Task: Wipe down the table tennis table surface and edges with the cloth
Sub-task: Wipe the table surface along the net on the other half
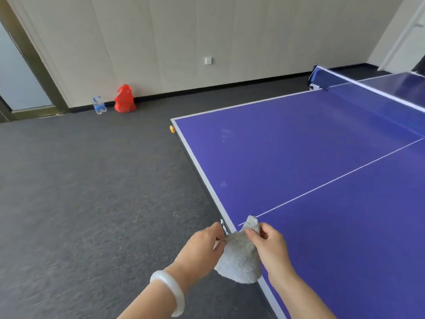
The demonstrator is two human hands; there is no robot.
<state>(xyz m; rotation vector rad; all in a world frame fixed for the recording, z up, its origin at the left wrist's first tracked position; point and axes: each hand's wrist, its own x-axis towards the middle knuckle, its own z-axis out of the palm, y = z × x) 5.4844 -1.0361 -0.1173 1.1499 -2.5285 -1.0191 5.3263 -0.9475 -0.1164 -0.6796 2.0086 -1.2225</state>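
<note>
Cloth (239, 256), grey fluffy towelling, sits at six o'clock over the near edge of the blue table tennis table (299, 157), left hand (202, 245) pinching its outer side and right hand (269, 245) pinching its top corner, seemingly folding it for wiping the edge

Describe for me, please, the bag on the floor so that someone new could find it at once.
Follow the pale wall down to its black baseboard, left of the blue table. There the bag stands on grey carpet beside clear water bottles; it alone is bright red.
</note>
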